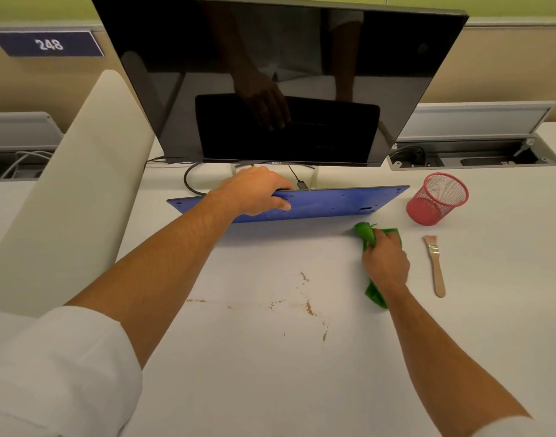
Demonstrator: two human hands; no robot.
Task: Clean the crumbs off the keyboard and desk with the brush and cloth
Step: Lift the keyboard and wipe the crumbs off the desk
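The keyboard [317,205], a thin blue slab tipped up on its long edge with its flat underside showing, is gripped at the top edge by the left hand [254,190], fingers curled over the rim and thumb pressed on the near face. A crumpled green cloth [366,234] is bunched in the right hand's [385,263] closed fingers, at 5 o'clock from the keyboard. Brown crumbs [308,307] are scattered on the smooth white desk [270,373]. A wooden-handled brush [436,266] lies at 3 o'clock from the cloth, below a red mesh cup [436,198].
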